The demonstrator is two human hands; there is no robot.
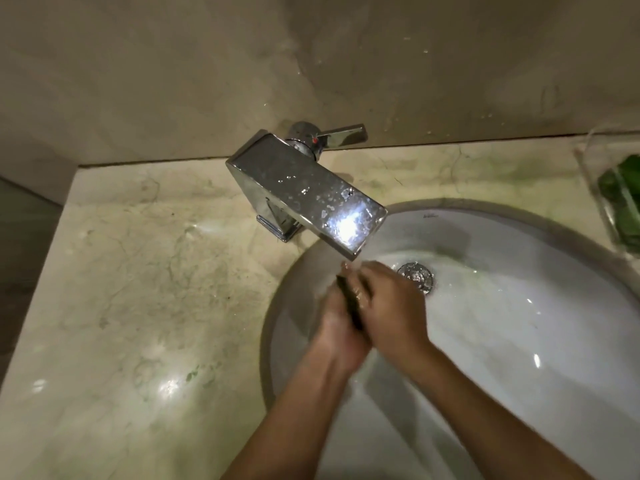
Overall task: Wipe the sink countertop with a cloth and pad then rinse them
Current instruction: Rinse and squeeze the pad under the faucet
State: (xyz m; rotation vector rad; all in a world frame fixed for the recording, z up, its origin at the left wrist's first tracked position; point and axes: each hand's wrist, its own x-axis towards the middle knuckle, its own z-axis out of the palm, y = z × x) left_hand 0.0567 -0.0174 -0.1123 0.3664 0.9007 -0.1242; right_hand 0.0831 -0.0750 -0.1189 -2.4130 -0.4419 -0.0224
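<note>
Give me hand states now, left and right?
Left hand: closed on the dark pad under the faucet.
Right hand: closed on the same pad, pressing it against the left.

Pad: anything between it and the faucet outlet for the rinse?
Nothing visible. The dark pad is pressed between the left hand and right hand, just under the faucet spout end over the sink. Only the person's own fingers partly cover its top edge.
</note>
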